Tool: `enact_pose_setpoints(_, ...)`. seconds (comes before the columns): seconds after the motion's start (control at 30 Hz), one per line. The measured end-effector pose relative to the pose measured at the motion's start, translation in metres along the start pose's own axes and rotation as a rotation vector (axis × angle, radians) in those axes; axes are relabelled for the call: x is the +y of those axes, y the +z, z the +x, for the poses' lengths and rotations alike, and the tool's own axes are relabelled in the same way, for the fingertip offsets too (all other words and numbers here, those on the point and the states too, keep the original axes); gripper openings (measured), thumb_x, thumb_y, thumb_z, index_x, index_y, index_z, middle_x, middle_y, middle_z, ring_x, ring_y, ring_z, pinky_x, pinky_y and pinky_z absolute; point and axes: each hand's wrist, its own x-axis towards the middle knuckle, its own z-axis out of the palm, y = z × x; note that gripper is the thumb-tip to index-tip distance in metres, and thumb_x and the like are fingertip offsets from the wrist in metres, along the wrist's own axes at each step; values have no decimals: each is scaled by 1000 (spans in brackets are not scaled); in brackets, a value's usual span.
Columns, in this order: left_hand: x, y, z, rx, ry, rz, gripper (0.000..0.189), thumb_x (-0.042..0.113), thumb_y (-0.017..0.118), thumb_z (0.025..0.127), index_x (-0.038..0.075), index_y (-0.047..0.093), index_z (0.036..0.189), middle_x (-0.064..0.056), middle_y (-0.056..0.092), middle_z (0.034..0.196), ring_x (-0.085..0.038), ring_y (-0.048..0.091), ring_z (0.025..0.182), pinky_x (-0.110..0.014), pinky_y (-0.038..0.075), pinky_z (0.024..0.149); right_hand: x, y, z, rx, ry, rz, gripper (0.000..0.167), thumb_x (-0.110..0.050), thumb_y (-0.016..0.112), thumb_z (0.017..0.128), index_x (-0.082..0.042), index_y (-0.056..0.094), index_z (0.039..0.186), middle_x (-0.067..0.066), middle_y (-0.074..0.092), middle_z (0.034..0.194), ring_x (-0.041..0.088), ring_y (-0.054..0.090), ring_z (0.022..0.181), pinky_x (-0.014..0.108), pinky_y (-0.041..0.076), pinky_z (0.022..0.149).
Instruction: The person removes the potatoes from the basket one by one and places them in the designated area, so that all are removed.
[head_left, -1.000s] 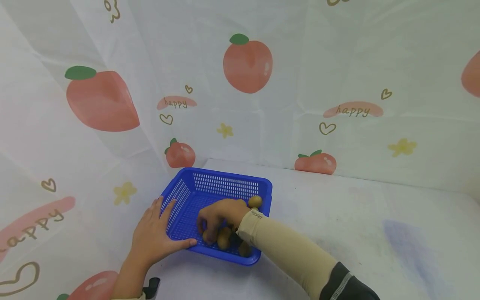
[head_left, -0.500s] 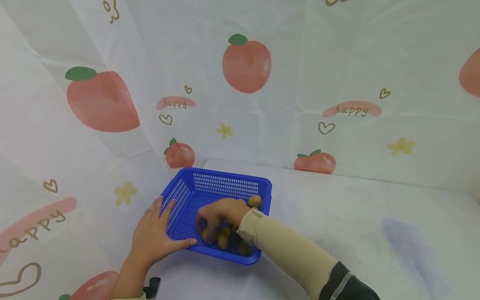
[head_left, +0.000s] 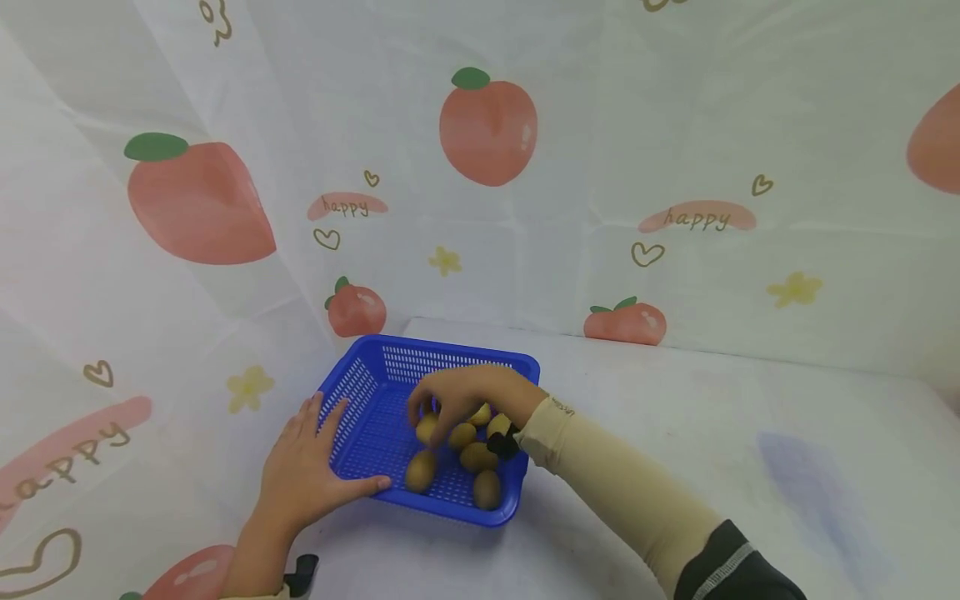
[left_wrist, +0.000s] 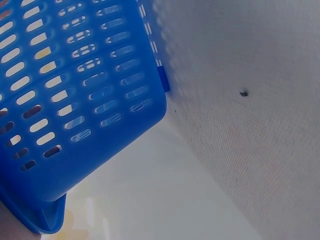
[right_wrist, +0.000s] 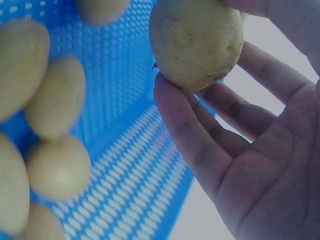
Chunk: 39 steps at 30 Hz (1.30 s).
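In the head view a blue plastic basket [head_left: 454, 357] with slotted walls stands on the white surface. My left hand [head_left: 303, 467] rests at its left front corner, fingers spread along the left side and thumb on the front rim. Inside the basket, my right hand [head_left: 465, 393] pinches a small potato [right_wrist: 195, 42] between thumb and fingers, above the bottom. Several other potatoes lie in the front right part, among them one near the front wall [head_left: 421, 472] and one in the corner [head_left: 487, 489]. The left wrist view has the basket's outer wall [left_wrist: 90, 100].
A white cloth [head_left: 675, 150] printed with fruit, hearts and lettering hangs behind and to the left. The white tabletop [head_left: 660, 433] stretches to the right of the basket and carries a faint bluish stain [head_left: 817, 500].
My right hand has lifted a little and moved back and right with a potato, uncovering the potatoes beneath it. My left hand and the basket stay in place.
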Motion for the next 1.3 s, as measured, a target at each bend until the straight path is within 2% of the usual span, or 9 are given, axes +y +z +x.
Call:
enact_pose_setpoints(0.27, -1, 0, 1, -13, -11, -10, 140, 93, 72, 65, 6, 32, 166, -34, 22, 171, -57, 25, 156, -75, 26, 124, 13, -24, -59, 128, -47, 79, 36, -25, 86, 91, -20, 74, 124, -8, 71, 119, 12, 65, 107, 26, 57, 94)
enact_pose_setpoints(0.57, 0, -3, 1, -14, -14, -7, 141, 93, 72, 65, 5, 29, 167, -34, 22, 171, -56, 24, 157, -74, 25, 125, 36, -32, -127, 392, -82, 198, 44, -19, 85, 90, -10, 69, 130, 0, 69, 128, 20, 64, 119, 36, 60, 103)
enact_pose_setpoints(0.73, 0, -3, 2, -9, -9, -3, 141, 93, 72, 65, 5, 29, 167, -34, 22, 171, -55, 24, 158, -73, 25, 126, 47, -23, -156, 500, -84, 249, 43, -18, 85, 90, -14, 68, 129, 0, 69, 129, 21, 65, 118, 42, 60, 104)
enact_pose_setpoints(1.0, 1, -4, 1, -16, 3, 3, 140, 92, 73, 66, 4, 31, 166, -34, 22, 171, -55, 24, 157, -73, 25, 126, 70, 4, -185, 654, -81, 248, 42, -18, 89, 87, -16, 71, 124, -2, 72, 118, 19, 67, 111, 36, 63, 98)
enact_pose_setpoints(1.17, 3, -4, 0, -11, 7, 9, 138, 92, 73, 66, 3, 33, 165, -35, 24, 170, -55, 24, 157, -73, 26, 125, 87, 24, -197, 693, -41, 256, 43, -19, 91, 86, -15, 70, 123, -1, 72, 119, 20, 69, 108, 32, 64, 94)
enact_pose_setpoints(1.3, 3, -2, 0, -10, 7, 9, 138, 92, 72, 66, 4, 34, 165, -35, 24, 170, -56, 24, 157, -74, 26, 125, 101, 41, -203, 708, 41, 239, 40, -19, 90, 86, -16, 71, 121, -2, 72, 116, 20, 68, 105, 32, 64, 92)
